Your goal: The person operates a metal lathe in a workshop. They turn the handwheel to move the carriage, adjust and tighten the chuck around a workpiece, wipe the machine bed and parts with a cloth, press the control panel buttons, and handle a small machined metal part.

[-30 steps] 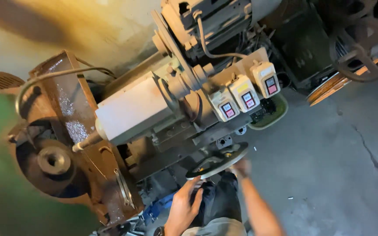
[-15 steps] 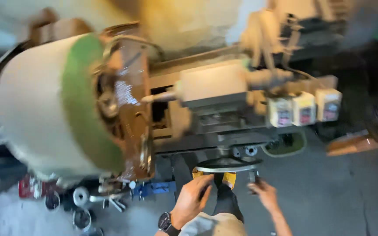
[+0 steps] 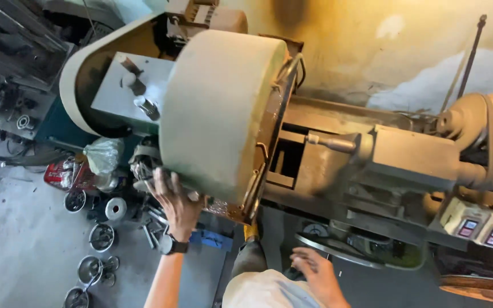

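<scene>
pressing the open left hand (image 3: 175,199) under the pale drum (image 3: 218,114); right hand (image 3: 315,274) open above the handwheel (image 3: 338,251)

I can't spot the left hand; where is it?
In the head view, lower left of centre, the left hand presses under the big pale drum.

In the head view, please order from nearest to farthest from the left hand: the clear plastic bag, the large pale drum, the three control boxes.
From the left hand:
1. Large pale drum, touching, just above.
2. Clear plastic bag, to its left.
3. Control boxes, far right.
</scene>
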